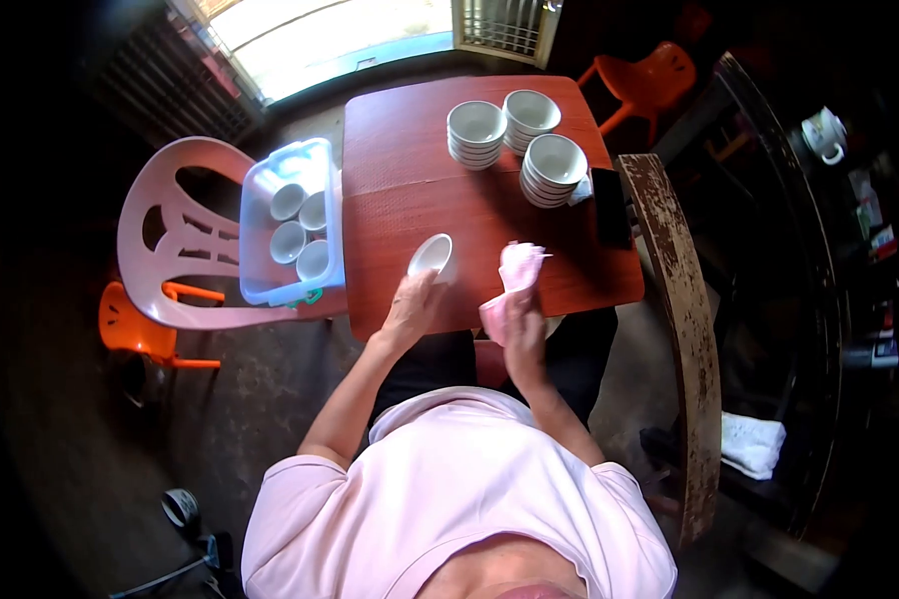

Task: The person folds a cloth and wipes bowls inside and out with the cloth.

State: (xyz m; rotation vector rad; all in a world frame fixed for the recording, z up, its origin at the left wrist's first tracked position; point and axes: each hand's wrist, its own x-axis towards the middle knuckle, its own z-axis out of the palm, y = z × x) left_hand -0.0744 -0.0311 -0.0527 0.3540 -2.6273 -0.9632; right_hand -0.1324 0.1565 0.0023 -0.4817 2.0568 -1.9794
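Note:
My left hand (pixel 416 304) is closed on a small white bowl (pixel 431 254), tilted on its side above the near part of the red-brown table (pixel 400 170). In my right hand (pixel 522 324) is a crumpled pink cloth (pixel 518 268), its upper end sticking up past my fingers. The bowl and the cloth are apart. Toward the far right of the table stand three stacks of white bowls: a left stack (pixel 475 125), a back stack (pixel 531 113) and a front stack (pixel 552 160).
At the left, a clear plastic tub (pixel 253 265) holds several white bowls on a pink chair (pixel 135 235). Orange chairs stand at lower left (pixel 140 324) and upper right (pixel 649 78). A dark flat object (pixel 611 208) lies on the table's right edge, beside a worn wooden bench (pixel 681 339).

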